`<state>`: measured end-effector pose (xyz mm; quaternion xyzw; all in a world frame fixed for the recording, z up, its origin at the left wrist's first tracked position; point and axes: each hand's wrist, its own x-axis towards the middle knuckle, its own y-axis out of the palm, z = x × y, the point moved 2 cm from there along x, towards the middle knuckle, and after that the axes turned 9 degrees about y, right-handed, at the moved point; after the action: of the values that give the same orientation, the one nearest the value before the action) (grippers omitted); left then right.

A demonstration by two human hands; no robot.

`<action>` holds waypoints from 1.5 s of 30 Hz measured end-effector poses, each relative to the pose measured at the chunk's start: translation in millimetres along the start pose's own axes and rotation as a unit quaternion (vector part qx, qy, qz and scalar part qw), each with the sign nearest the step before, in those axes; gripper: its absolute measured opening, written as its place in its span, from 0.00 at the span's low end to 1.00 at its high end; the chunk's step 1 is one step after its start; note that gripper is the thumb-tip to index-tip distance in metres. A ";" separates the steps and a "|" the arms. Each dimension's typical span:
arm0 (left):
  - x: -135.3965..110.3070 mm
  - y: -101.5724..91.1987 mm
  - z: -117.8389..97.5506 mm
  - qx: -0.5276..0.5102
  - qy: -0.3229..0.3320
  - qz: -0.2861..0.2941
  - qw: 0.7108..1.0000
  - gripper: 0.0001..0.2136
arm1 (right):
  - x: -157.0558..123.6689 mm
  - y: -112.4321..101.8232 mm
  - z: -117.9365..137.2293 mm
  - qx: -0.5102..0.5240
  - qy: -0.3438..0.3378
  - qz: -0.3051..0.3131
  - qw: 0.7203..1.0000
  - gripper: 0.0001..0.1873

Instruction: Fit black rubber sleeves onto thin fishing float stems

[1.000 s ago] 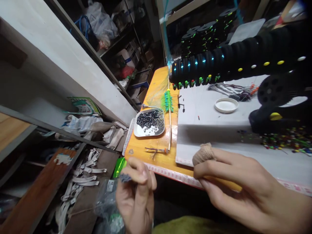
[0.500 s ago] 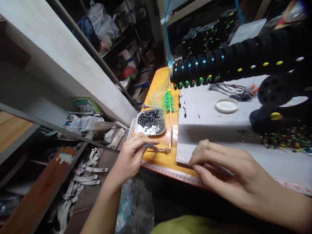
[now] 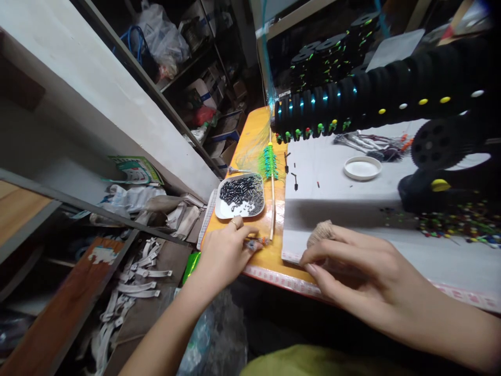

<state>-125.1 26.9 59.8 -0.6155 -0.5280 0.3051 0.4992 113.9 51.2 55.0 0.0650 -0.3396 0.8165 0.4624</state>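
Observation:
My left hand (image 3: 229, 248) is at the front left edge of the yellow table, its thumb and fingers closed around a small bundle of grey strands with orange ends (image 3: 256, 243). Part of that bundle is hidden under the fingers. My right hand (image 3: 368, 274) hovers over the front edge of the white board, thumb and index fingertips pressed together. Whatever may be between them is too small to make out. A beige wrap (image 3: 321, 232) covers one of its fingertips. Just beyond my left hand stands a white tray (image 3: 241, 213) of black tubes and tiny grey pieces.
A thin stick (image 3: 273, 209) carries green and blue bristly pieces (image 3: 268, 162). Black ridged foam rollers (image 3: 376, 86) with coloured pins reach in from the right. On the white board (image 3: 313, 209) lie a round white lid (image 3: 362, 168), a strand bundle (image 3: 364, 145) and scattered coloured pins (image 3: 457, 222).
My left hand has moved right and slightly down, its fingers now over the grey bundle by the stick's lower end. My right hand has barely moved.

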 end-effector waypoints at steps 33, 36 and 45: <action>-39.7 83.6 -96.3 -0.627 -0.119 -0.359 0.680 0.08 | 0.3 -2.6 -2.3 0.068 0.014 -0.017 0.997 0.08; -43.5 76.6 -91.9 -0.597 -0.118 -0.380 0.697 0.09 | 1.7 -3.6 -1.6 0.042 0.002 -0.019 0.999 0.08; -47.6 74.1 -87.4 -0.577 -0.095 -0.390 0.712 0.08 | 1.8 -1.9 1.4 0.028 -0.012 -0.006 1.000 0.09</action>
<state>-32.8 -39.9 10.7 -0.4916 -0.8388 -0.2236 0.0693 114.1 52.2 57.7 0.0898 -0.3213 0.8222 0.4612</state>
